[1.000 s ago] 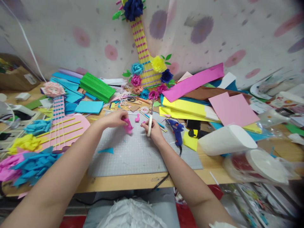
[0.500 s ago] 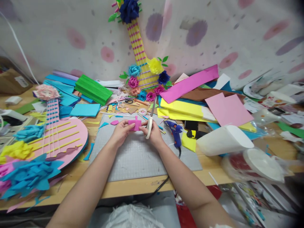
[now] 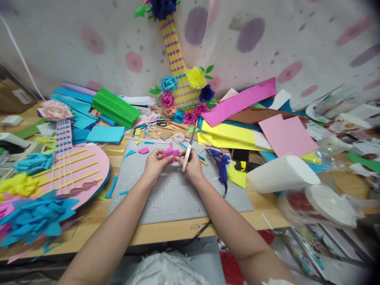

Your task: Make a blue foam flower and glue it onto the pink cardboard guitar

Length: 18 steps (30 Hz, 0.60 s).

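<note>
A small piece of magenta crepe paper [image 3: 170, 153] is held up between both hands over the grey cutting mat [image 3: 172, 198]. My left hand [image 3: 156, 164] pinches it from the left, thumb in front. My right hand [image 3: 192, 164] keeps a pair of white-handled scissors [image 3: 187, 157], blades pointing up and away, while its thumb and fingertips touch the paper's right edge. Just beyond my left hand lies a pink petal-shaped scrap [image 3: 143, 151]. A blue glue gun [image 3: 220, 162] rests to the right of my right hand.
A pink paper guitar [image 3: 86, 162] with paper flowers lies at left. A yellow paper guitar [image 3: 185, 93] leans on the wall. Folded yellow paper [image 3: 230, 134], green crepe paper [image 3: 115, 109] and scraps line the back. A white container [image 3: 283, 174] lies at right; a black cord [image 3: 202, 231] crosses the table edge.
The magenta paper has been tilted and bunched between my fingers, its narrow tab now standing higher. Both hands stay close together, and the view has shifted slightly.
</note>
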Motion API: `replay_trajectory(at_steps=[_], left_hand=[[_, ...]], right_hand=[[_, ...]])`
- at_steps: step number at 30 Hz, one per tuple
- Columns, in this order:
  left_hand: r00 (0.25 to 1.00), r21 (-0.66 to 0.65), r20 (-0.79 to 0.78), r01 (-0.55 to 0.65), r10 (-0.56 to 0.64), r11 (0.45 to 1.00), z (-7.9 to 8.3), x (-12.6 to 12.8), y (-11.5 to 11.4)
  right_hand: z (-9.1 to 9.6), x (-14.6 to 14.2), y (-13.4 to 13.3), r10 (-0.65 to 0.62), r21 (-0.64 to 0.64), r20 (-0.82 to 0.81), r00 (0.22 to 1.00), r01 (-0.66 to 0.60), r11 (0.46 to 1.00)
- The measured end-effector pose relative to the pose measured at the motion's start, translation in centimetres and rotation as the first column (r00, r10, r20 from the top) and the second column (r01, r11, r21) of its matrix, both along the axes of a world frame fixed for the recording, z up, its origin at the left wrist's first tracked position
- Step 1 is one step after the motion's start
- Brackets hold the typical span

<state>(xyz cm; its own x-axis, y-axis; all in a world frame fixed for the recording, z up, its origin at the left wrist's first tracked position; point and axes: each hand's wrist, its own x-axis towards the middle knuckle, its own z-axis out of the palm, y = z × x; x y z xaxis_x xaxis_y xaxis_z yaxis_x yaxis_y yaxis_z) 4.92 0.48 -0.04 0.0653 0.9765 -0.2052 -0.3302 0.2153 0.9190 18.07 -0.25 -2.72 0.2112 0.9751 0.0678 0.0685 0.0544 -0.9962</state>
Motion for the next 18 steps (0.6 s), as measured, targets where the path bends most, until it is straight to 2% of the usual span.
replay_trajectory(at_steps=[3, 9, 18], left_hand=[[0.999, 0.005, -0.029, -0.040, 0.040, 0.999, -0.09, 0.11, -0.07], [0.998, -0.042, -0.058, 0.016, -0.019, 0.999, 0.19, -0.56, 0.05], [0.997, -0.088, -0.075, -0.026, 0.019, 0.996, 0.61, -0.59, -0.02]], right_hand=[[-0.08, -0.09, 0.00, -0.008, 0.009, 0.007, 1.000, 0.008, 1.000], [-0.25, 0.06, 0.15, -0.010, 0.017, -0.024, 1.000, 0.010, 1.000], [0.12, 0.29, 0.34, 0.037, -0.033, -0.069, 0.997, -0.040, 0.999]])
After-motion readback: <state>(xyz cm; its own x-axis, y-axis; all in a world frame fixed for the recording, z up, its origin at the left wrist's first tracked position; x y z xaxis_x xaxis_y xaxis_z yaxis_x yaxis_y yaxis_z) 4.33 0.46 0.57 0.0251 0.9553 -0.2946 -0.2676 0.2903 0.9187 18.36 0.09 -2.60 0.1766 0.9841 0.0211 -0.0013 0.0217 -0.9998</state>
